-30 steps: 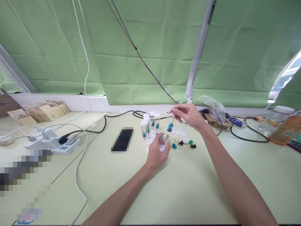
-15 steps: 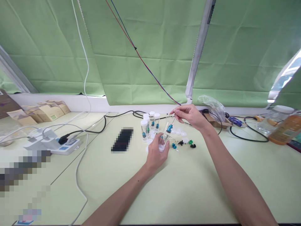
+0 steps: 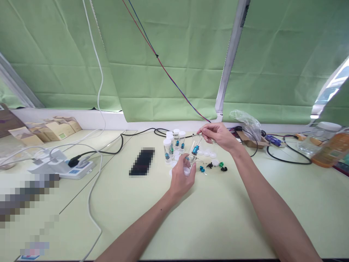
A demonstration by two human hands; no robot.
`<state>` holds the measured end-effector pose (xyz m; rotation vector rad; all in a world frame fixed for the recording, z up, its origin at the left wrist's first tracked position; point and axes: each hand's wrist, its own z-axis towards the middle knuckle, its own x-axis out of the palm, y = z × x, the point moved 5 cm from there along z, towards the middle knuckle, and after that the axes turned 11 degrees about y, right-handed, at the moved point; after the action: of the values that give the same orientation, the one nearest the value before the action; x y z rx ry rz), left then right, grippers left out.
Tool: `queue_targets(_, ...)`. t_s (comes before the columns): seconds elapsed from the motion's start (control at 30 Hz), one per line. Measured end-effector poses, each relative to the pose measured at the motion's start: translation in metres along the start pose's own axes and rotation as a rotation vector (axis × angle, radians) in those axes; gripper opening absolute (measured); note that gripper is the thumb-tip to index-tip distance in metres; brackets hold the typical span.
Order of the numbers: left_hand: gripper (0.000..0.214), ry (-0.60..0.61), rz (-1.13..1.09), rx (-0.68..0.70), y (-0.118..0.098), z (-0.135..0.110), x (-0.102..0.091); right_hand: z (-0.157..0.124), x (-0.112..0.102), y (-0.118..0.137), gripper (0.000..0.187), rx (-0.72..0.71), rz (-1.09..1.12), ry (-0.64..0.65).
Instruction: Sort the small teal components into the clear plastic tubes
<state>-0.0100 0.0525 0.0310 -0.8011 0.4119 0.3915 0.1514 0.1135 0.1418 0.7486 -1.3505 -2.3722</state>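
Observation:
My left hand (image 3: 182,177) is closed around the lower end of a clear tube (image 3: 192,146), which tilts in front of me. My right hand (image 3: 219,136) pinches the upper end of a thin stem. From that stem hangs a small blue part (image 3: 195,150), lying within or just in front of the tube; I cannot tell which. Left of the tube, several clear tubes with white caps (image 3: 167,152) stand upright with blue or green parts inside. On the table to the right lie a loose blue part (image 3: 202,169), a green part (image 3: 221,164), black parts (image 3: 224,169) and white caps (image 3: 215,162).
A blurred dark flat object (image 3: 141,162) lies left of the tubes. A power strip (image 3: 79,170) with plugs and cables is farther left, near cardboard boxes (image 3: 58,129). On the right are a plastic bag (image 3: 248,122), cables and an orange bottle (image 3: 331,149).
My right hand has dropped slightly, and the blue part has shifted a little down and left along the tube. My left hand stays almost still.

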Motion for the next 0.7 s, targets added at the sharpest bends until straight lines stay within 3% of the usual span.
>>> queue_targets(0.7,0.033,-0.055,0.029,0.017,-0.0051,-0.0011,-0.0015,0.0032,0.0069,-0.0024,0.031,-0.029,0.019,0.046)
